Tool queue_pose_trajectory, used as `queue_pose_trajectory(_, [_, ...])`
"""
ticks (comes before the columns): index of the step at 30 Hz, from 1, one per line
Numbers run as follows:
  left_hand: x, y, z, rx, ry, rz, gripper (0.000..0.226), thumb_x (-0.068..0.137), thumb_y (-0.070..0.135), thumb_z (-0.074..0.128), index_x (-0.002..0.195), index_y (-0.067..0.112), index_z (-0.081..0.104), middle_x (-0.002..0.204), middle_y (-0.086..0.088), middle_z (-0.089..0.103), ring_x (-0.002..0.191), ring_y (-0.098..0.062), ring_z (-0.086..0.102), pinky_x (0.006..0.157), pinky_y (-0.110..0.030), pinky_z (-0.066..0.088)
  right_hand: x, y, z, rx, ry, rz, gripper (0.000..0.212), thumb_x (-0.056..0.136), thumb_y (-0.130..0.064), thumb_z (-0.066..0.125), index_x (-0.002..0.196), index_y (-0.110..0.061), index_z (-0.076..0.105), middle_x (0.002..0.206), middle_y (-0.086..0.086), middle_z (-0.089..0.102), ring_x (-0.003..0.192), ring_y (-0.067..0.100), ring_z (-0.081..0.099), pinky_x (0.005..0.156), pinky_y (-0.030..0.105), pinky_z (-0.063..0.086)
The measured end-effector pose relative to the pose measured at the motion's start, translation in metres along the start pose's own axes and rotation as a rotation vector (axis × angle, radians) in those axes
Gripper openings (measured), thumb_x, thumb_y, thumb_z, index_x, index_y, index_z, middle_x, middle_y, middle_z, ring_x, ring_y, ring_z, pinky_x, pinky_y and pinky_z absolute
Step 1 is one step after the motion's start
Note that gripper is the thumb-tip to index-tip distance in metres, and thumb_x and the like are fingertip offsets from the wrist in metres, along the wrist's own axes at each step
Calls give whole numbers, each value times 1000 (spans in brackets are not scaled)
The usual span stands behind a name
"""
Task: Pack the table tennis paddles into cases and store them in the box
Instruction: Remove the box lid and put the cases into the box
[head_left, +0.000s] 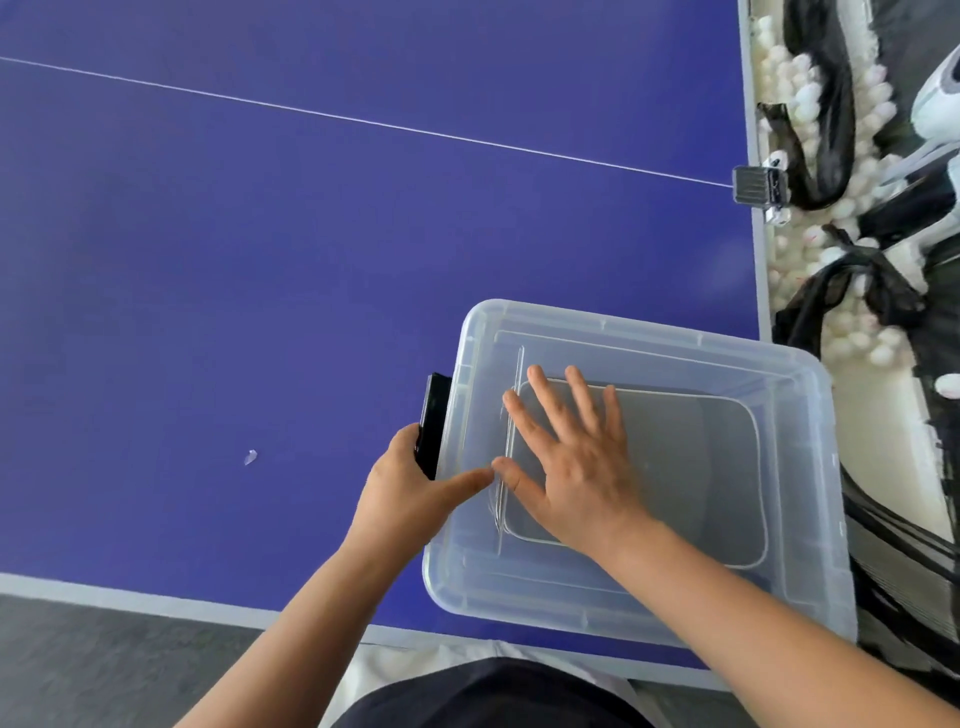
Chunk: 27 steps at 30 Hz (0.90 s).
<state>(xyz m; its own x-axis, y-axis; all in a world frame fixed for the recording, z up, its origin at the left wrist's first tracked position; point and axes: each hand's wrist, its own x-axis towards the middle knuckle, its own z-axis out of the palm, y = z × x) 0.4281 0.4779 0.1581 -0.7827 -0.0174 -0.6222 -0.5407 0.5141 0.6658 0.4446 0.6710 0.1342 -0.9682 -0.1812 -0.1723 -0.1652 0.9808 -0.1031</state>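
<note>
A clear plastic box (779, 358) with its clear lid on stands at the near right corner of the blue table (260, 260). Through the lid I see a grey paddle case (701, 467) lying flat inside. My right hand (576, 467) lies flat on the lid, fingers spread and straight. My left hand (410, 488) is at the box's left side, its fingers curled round the black latch (434, 415) and its thumb stretched onto the lid. No loose paddle is in view.
A black net clamp (758, 187) sits on the table's right edge. Beyond that edge, many white balls (852, 332) lie among black netting. A small clear scrap (250, 457) lies on the table left of the box. The table's near edge (156, 597) runs below my arms.
</note>
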Motion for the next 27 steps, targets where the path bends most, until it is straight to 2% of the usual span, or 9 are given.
queue_pose_trajectory(3, [-8,0,3,44,55,53,60,69,46,84,116,36,48,96,19,65,83,2,64,68,-23,54,0,-1,-1,-10,-15,8,67,96,-67,24,151,-31,33,163,1,19,149,35,13,116,62,13])
queue_pose_trajectory(9, [-22,-6,9,207,100,220,91,76,42,81,149,32,28,136,14,50,116,-7,53,93,-23,49,0,-1,1,-4,-22,5,66,98,-64,23,152,-28,31,163,1,16,150,33,10,116,62,14])
queue_pose_trajectory(12, [-28,-5,14,199,84,245,104,77,38,82,154,31,13,144,21,40,125,-4,48,88,-9,40,0,0,2,-3,-24,5,66,98,-65,23,153,-28,30,164,1,15,150,32,8,116,62,14])
queue_pose_trajectory(15, [-25,-2,11,117,61,174,122,75,36,84,156,30,-7,138,30,39,118,0,51,69,5,33,0,0,3,4,-19,6,66,97,-65,26,152,-28,31,163,1,17,150,32,9,115,62,15])
queue_pose_trajectory(17, [-20,0,10,95,31,148,112,72,35,86,155,28,11,124,31,48,99,5,57,65,3,37,1,0,3,10,-10,7,66,97,-64,27,152,-28,33,163,1,18,150,32,11,115,62,15])
queue_pose_trajectory(19, [-15,-2,13,83,23,152,78,70,31,88,131,32,41,107,25,60,87,9,59,65,-2,44,1,0,3,14,-6,6,66,97,-64,28,151,-28,34,163,1,19,150,32,11,115,62,15])
queue_pose_trajectory(21, [-13,-4,16,70,29,152,68,69,30,88,121,35,45,103,21,62,92,7,59,68,-7,48,1,1,3,14,-4,5,66,97,-65,27,151,-28,34,163,1,19,150,33,11,116,62,14])
queue_pose_trajectory(23, [-14,-5,18,67,44,164,74,71,32,87,128,34,42,109,22,59,100,-2,59,75,-13,49,1,1,4,14,-4,5,66,97,-65,26,151,-28,34,163,1,19,150,33,10,116,63,14])
queue_pose_trajectory(27, [-15,-4,21,76,78,180,74,73,29,86,129,35,39,107,24,54,98,-1,55,73,-10,42,1,0,6,16,-1,-3,64,98,-62,27,150,-27,36,162,2,20,150,34,12,115,63,14])
